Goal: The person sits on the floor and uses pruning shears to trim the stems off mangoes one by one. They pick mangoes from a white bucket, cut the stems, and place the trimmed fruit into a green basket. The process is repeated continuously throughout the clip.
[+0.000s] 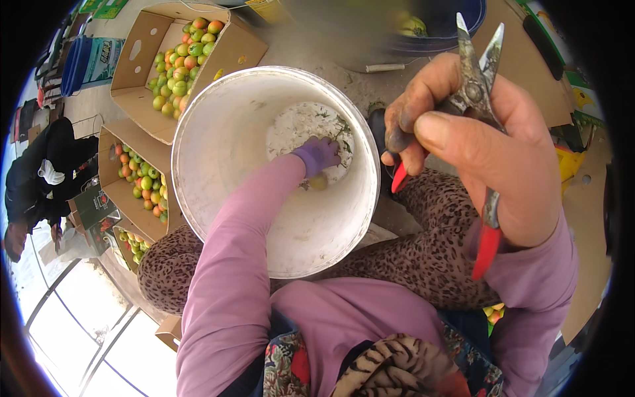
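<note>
A deep white plastic bucket (223,164) tilts toward me between my knees. My left hand (317,155), in a purple glove, reaches down to its bottom, where leaf and stem scraps (342,126) lie. One yellowish-green tomato (318,181) shows beside the palm, partly covered by the glove; whether the fingers grip anything is hidden. To the right of the bucket, my bare right hand (501,149) is raised, gripping small pruning shears (474,92) with red handles. Their blades point up and stand apart, with nothing between them.
Cardboard boxes of green and reddish tomatoes (181,69) (144,178) stand left of the bucket. Beyond it, a dark blue tub (436,42) holds green produce. A white-handled tool (385,68) lies on the floor. Another person (39,168) bends at far left, and cardboard (590,198) lies right.
</note>
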Available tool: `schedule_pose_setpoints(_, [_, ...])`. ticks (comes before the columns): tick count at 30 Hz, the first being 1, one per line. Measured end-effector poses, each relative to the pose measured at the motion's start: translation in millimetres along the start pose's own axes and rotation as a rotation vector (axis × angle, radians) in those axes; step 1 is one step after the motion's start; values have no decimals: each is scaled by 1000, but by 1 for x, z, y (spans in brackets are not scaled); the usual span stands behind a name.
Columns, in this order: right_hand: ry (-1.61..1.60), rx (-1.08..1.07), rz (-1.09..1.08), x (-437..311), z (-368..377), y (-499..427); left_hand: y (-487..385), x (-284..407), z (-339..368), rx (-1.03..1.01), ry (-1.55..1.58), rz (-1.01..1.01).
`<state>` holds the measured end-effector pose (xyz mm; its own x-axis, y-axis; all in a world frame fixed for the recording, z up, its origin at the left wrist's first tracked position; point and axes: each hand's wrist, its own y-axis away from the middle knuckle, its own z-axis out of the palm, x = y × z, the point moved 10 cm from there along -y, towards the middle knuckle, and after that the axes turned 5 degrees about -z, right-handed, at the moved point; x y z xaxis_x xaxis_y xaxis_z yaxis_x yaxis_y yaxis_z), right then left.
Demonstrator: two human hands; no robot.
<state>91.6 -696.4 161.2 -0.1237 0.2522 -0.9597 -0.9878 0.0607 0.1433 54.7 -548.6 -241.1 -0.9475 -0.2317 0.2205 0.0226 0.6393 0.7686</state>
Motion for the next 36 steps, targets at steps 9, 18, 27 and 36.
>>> schedule_pose_setpoints(9, [-13, -29, 154, 12, -3, -6, 39, 23, -2, -28, 60, 9])
schedule_pose_setpoints(18, [3, -176, 94, 16, 1, -4, 35, -2, 8, -409, 697, -195])
schedule_pose_setpoints(27, [452, -323, 233, 46, 8, -9, 197, -17, -133, 194, 2136, 159])
schedule_pose_setpoints(36, [596, -514, -46, 39, 51, 4, 256, 48, -158, 421, 2274, 134])
